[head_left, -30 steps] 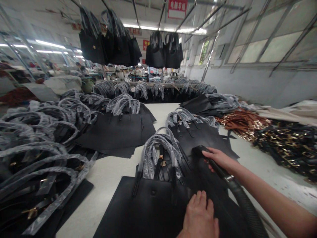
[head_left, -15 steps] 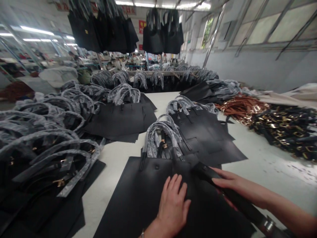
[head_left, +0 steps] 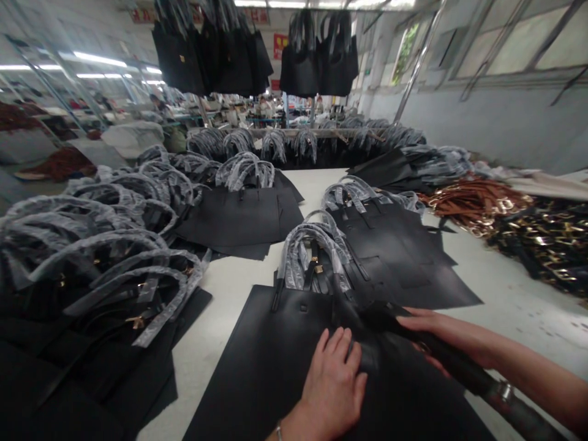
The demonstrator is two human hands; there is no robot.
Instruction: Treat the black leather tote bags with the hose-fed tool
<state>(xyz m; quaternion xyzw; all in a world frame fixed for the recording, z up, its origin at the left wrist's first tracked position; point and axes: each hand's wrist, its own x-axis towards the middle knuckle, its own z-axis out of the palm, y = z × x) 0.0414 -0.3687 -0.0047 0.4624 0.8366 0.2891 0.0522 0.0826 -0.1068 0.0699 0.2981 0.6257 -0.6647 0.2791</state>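
Note:
A flat black handbag panel (head_left: 266, 349) lies on the table in front of me, one of its plastic-wrapped handles (head_left: 290, 257) standing up from its top edge. My left hand (head_left: 333, 383) rests palm down on the panel, fingers stretched out. My right hand (head_left: 436, 337) is wrapped round a long black hand-held tool (head_left: 463, 367) with a metal fitting near its rear end. The tool's front end meets the panel near its upper right part; the exact contact is dark and hard to make out. Gold buckles (head_left: 316, 264) show between the handles.
Stacks of black bag pieces (head_left: 239, 214) with wrapped handles cover the table's left and far side, and another pile (head_left: 399, 251) sits right of centre. Brown straps (head_left: 473, 202) and black straps with gold buckles (head_left: 546, 245) are heaped at right. Finished-looking bags (head_left: 229, 58) hang overhead.
The view has swung slightly left, so everything sits further right in the picture. My left hand stays flat on the panel; the right keeps its hold on the tool.

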